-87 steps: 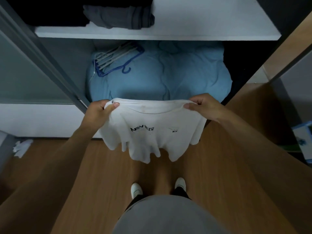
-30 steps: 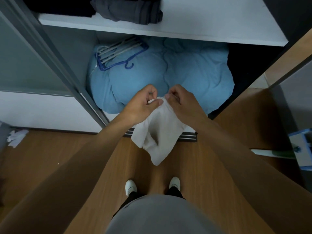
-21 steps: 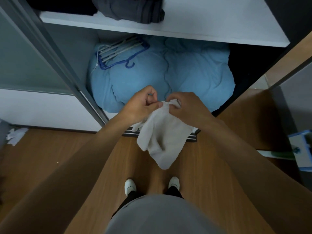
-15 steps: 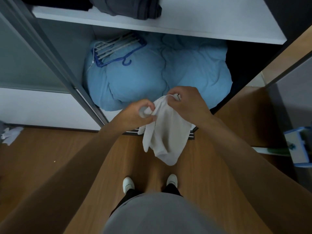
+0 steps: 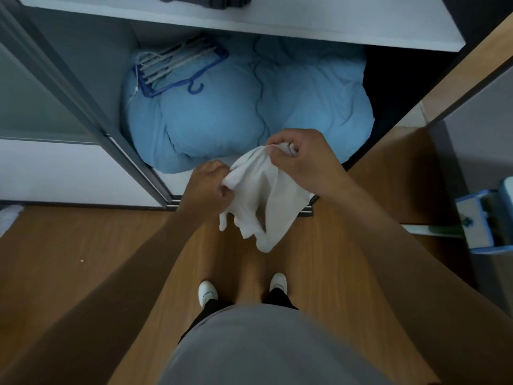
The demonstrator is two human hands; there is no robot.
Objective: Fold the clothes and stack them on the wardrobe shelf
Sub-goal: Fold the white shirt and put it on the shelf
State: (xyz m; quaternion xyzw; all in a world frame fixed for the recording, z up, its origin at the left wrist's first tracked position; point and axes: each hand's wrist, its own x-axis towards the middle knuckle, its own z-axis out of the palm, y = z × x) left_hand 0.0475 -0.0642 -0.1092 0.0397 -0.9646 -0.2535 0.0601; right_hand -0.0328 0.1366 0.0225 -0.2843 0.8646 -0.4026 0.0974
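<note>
A white T-shirt [image 5: 266, 201] hangs folded lengthwise in front of me, above the wooden floor and just outside the wardrobe opening. My right hand [image 5: 302, 159] grips its top edge, fingers closed. My left hand [image 5: 211, 184] pinches the cloth lower down on its left side. The shirt's loose end droops to a point below both hands. The white wardrobe shelf [image 5: 305, 26] runs across the top of the view, with dark folded clothes [image 5: 219, 1] at its upper edge, mostly cut off.
Under the shelf lies a bulky light-blue duvet [image 5: 249, 112] with blue and white hangers [image 5: 177, 68] on it. A grey sliding door frame [image 5: 83, 107] slants at left. A blue and white box [image 5: 488, 220] sits at right. My white shoes [image 5: 208, 293] stand on the wooden floor.
The shirt, once held spread by its shoulders, was brought together into a narrow fold. Since then my left hand has slid down and left along the cloth; my right hand stays at the top.
</note>
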